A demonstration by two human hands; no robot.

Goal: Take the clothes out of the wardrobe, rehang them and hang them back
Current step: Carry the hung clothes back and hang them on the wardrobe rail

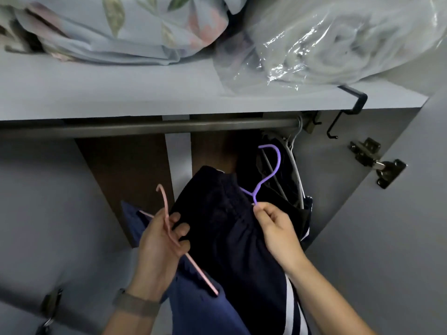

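My left hand (159,243) grips a pink hanger (169,228) with a blue garment (193,308) draped on it, low in the middle of the view. My right hand (275,228) pinches the neck of a purple hanger (272,170) that carries a dark navy garment (227,221) with white side stripes. The purple hook sits below the metal wardrobe rail (150,128) and does not touch it. At the rail's right end hang white hangers (296,165) with dark clothes behind them.
A shelf (96,93) above the rail holds floral bedding (121,25) and a clear plastic bag (338,44) of fabric. A black hook (348,110) clips over the shelf's right end. A door hinge (377,163) sits on the right wall.
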